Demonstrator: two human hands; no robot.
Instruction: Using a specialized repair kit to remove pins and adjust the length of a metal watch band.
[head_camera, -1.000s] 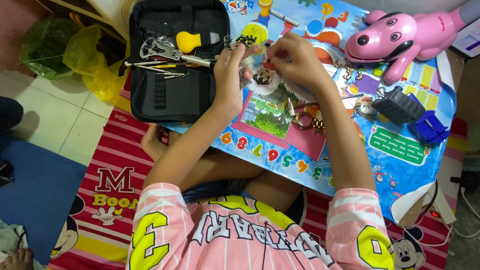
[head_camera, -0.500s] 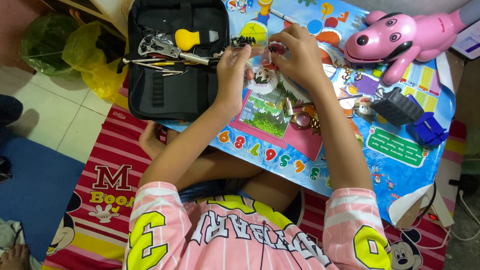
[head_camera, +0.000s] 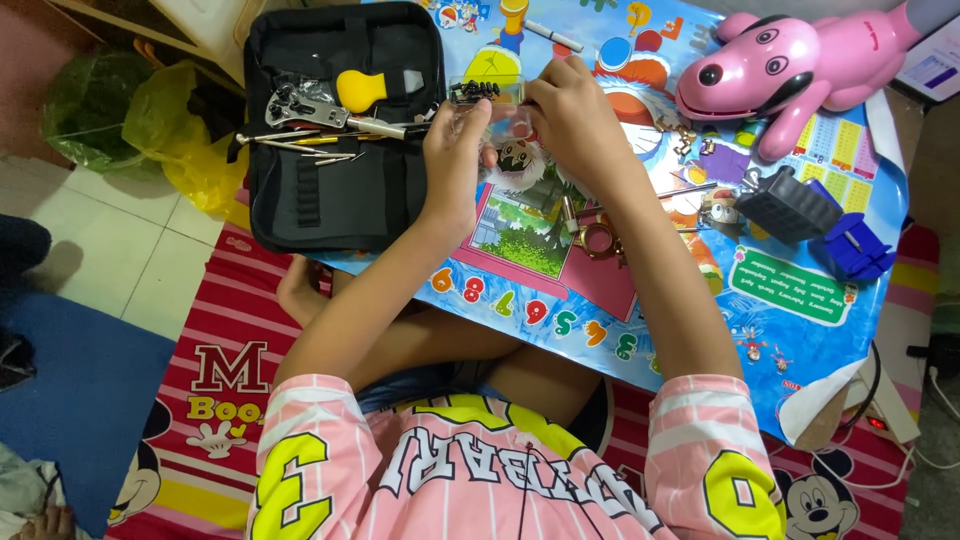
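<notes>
Bright blue cartoon table mat, hands busy at the top middle.
Left hand and right hand pinch a small clear plastic box of tiny black parts, beside the open black tool case.

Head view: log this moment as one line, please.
left hand: on clear small-parts box | right hand: on same box | tool case: open, left of hands | pink toy dog: far right

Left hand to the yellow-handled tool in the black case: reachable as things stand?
Probably yes. The left hand sits at the edge of the black case, the yellow-handled tool lies uncovered nearby, but the hand is occupied with a small clear item.
</notes>
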